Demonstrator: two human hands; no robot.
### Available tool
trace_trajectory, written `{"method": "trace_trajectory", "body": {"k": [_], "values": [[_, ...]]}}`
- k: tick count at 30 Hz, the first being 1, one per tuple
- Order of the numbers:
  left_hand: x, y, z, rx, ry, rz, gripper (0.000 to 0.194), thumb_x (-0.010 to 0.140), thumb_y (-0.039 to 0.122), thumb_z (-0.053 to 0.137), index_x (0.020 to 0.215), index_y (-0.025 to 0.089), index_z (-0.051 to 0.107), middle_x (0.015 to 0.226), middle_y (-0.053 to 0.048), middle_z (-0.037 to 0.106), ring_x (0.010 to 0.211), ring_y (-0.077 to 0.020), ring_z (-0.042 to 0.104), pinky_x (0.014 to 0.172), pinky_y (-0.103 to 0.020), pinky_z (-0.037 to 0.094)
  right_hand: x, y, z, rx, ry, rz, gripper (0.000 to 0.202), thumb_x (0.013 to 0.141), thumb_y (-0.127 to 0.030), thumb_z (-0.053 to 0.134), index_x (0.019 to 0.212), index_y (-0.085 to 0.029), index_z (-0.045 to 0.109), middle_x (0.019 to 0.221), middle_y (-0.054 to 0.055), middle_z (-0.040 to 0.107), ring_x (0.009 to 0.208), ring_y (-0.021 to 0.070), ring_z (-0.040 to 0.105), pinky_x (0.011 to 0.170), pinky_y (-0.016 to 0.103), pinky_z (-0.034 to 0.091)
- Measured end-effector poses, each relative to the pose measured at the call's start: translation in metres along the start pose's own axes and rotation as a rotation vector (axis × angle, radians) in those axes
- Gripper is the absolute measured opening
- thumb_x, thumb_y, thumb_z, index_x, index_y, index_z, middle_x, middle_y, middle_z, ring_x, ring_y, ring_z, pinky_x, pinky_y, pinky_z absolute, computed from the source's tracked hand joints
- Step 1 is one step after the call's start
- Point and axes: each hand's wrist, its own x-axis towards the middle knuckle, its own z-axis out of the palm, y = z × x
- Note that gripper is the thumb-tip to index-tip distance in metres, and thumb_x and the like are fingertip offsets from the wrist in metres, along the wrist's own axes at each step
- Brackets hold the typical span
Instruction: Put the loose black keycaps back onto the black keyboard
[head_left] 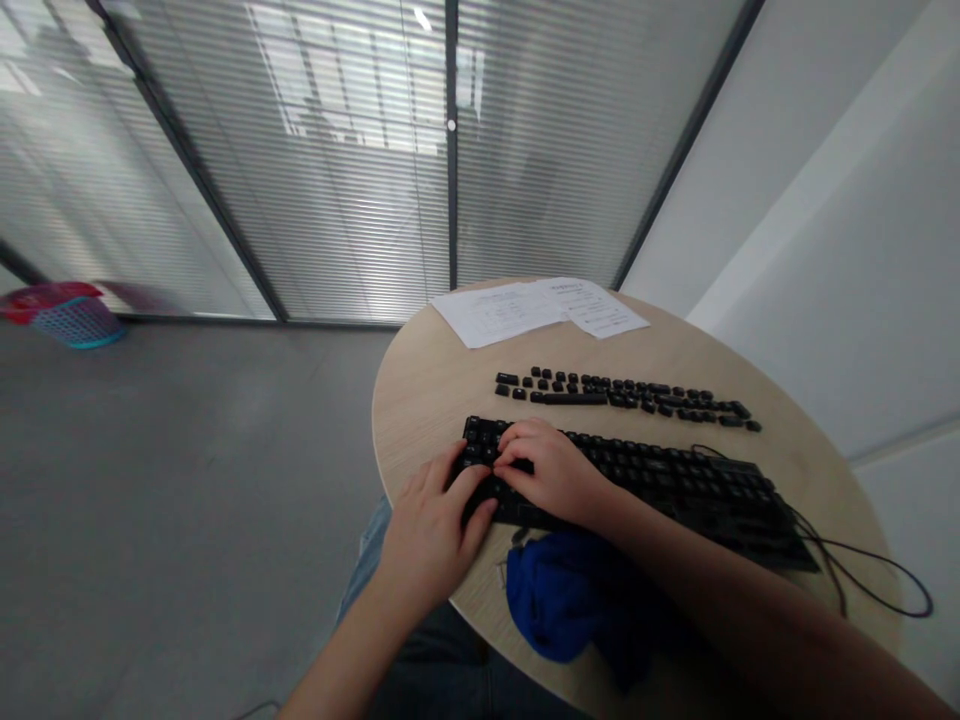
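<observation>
A black keyboard (660, 475) lies across a round wooden table (412, 390). My left hand (431, 520) rests at the keyboard's left end with its fingers apart, touching the edge and keys. Over the same end, my right hand (551, 470) has its thumb and fingertips pinched together at the keys; whatever is between them is too small to make out. Loose black keycaps (570, 399) lie in rows behind the keyboard, a long bar-shaped one among them.
Printed papers (502, 312) lie at the table's far side. Blue cloth (555, 595) sits at the near edge beneath my right forearm. A black cable (870, 550) loops at the right. A blue basket (79, 322) with something red stands on the floor at the left.
</observation>
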Motion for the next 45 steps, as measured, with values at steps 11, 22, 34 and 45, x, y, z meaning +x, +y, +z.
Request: {"method": "trace_trajectory", "body": {"k": [11, 22, 34, 45], "values": [[-0.002, 0.0, 0.001, -0.04, 0.07, 0.021, 0.041, 0.098, 0.036, 0.054, 0.138, 0.023, 0.057, 0.147, -0.016, 0.052, 0.127, -0.0331, 0.058, 0.103, -0.057, 0.054, 0.012, -0.007, -0.058, -0.167, 0.107, -0.012, 0.011, 0.093, -0.021, 0.064, 0.091, -0.018, 0.075, 0.097, 0.006, 0.073, 0.094, 0.0171, 0.066, 0.09, 0.033, 0.051], [-0.006, -0.008, 0.007, -0.036, 0.148, 0.094, 0.04, 0.099, 0.035, 0.054, 0.136, 0.021, 0.059, 0.143, -0.016, 0.055, 0.123, -0.0315, 0.06, 0.101, -0.055, 0.056, 0.071, 0.083, -0.103, -0.421, -0.11, 0.525, 0.023, 0.089, -0.02, 0.064, 0.107, -0.019, 0.079, 0.104, 0.007, 0.075, 0.096, 0.0185, 0.067, 0.087, 0.03, 0.05], [-0.003, -0.008, 0.002, -0.063, 0.218, 0.226, 0.031, 0.099, 0.023, 0.053, 0.128, 0.021, 0.065, 0.12, -0.009, 0.069, 0.111, -0.0267, 0.061, 0.093, -0.048, 0.059, 0.103, 0.116, -0.067, -0.46, -0.232, 0.521, 0.02, 0.085, -0.024, 0.072, 0.102, -0.023, 0.081, 0.101, 0.006, 0.075, 0.093, 0.0169, 0.067, 0.083, 0.024, 0.049], [-0.005, -0.008, 0.005, -0.062, 0.242, 0.197, 0.031, 0.099, 0.024, 0.054, 0.127, 0.021, 0.065, 0.125, -0.01, 0.066, 0.115, -0.0272, 0.06, 0.096, -0.049, 0.057, 0.111, 0.104, -0.061, -0.387, -0.171, 0.521, 0.014, 0.085, -0.016, 0.07, 0.097, -0.017, 0.077, 0.096, 0.004, 0.075, 0.087, 0.0131, 0.067, 0.077, 0.022, 0.046]]}}
